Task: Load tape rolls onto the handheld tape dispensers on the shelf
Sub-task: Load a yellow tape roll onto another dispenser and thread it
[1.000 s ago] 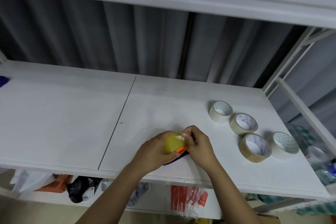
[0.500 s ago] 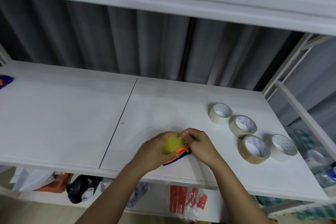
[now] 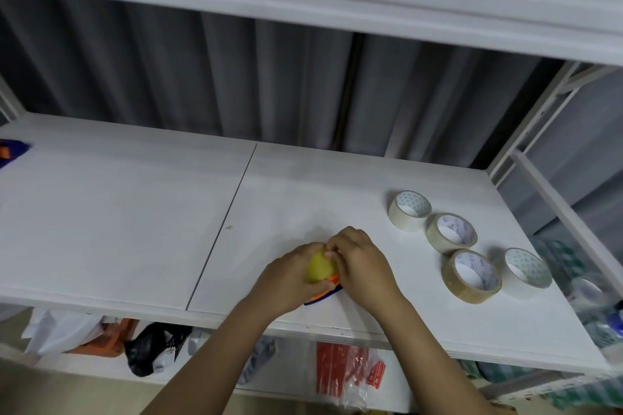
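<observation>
A yellowish tape roll (image 3: 318, 268) sits in an orange and dark blue handheld dispenser (image 3: 328, 291) near the front edge of the white shelf (image 3: 135, 219). My left hand (image 3: 286, 280) grips the roll and dispenser from the left. My right hand (image 3: 362, 266) curls over them from the right, its fingertips pinching at the top of the roll. Most of the dispenser is hidden under both hands. Several loose tape rolls lie to the right: two white ones (image 3: 409, 210) (image 3: 527, 271) and two tan ones (image 3: 451, 232) (image 3: 473, 274).
Another blue and orange dispenser (image 3: 11, 152) shows partly at the shelf's far left edge. A grey curtain hangs behind. Below the shelf lie bags (image 3: 155, 347) and red packets (image 3: 344, 374). White frame posts (image 3: 536, 118) stand at the right.
My right hand's fingers have shifted slightly up over the top of the roll, covering more of it. The camera view has tilted a little; the loose rolls stay put.
</observation>
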A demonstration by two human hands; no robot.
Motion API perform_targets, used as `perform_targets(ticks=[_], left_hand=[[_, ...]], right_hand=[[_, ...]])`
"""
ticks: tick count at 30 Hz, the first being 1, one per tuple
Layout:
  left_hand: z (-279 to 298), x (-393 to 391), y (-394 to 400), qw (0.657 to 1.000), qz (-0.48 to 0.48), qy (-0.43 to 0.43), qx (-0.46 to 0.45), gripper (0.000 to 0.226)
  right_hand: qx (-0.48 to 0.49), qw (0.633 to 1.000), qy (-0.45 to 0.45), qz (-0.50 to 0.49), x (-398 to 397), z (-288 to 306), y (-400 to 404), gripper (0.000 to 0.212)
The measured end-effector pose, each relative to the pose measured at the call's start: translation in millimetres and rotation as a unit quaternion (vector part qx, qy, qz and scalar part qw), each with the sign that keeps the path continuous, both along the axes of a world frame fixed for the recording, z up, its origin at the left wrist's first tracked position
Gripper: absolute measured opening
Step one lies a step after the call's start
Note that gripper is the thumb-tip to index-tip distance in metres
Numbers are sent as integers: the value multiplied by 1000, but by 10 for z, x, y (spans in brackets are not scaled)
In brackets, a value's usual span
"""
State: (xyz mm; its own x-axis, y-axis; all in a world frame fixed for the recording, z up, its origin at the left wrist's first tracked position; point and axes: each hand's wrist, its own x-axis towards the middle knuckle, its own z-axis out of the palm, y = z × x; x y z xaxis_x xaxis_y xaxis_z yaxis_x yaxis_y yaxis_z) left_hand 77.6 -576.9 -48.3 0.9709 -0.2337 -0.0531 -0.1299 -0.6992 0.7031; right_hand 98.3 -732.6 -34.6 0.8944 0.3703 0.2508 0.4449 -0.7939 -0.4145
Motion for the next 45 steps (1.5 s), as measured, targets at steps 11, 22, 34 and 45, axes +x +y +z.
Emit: perform_targets(ticks=[11,22,34,45], left_hand=[[-5,20,-1,1000,-1,0,-5,58],[-45,31,10,1000,0,3,1,59],[-36,3,34,999,-26,17,-34,50],[-45,-8,111,998,-39,25,-36,49]], right_hand=[[58,996,48,-56,26,-22,67,11],[198,962,113,-147,56,-149,52,12],[338,878,137,-310,162,-351,-35,11],[274,911,117,-286,185,-434,-167,13]])
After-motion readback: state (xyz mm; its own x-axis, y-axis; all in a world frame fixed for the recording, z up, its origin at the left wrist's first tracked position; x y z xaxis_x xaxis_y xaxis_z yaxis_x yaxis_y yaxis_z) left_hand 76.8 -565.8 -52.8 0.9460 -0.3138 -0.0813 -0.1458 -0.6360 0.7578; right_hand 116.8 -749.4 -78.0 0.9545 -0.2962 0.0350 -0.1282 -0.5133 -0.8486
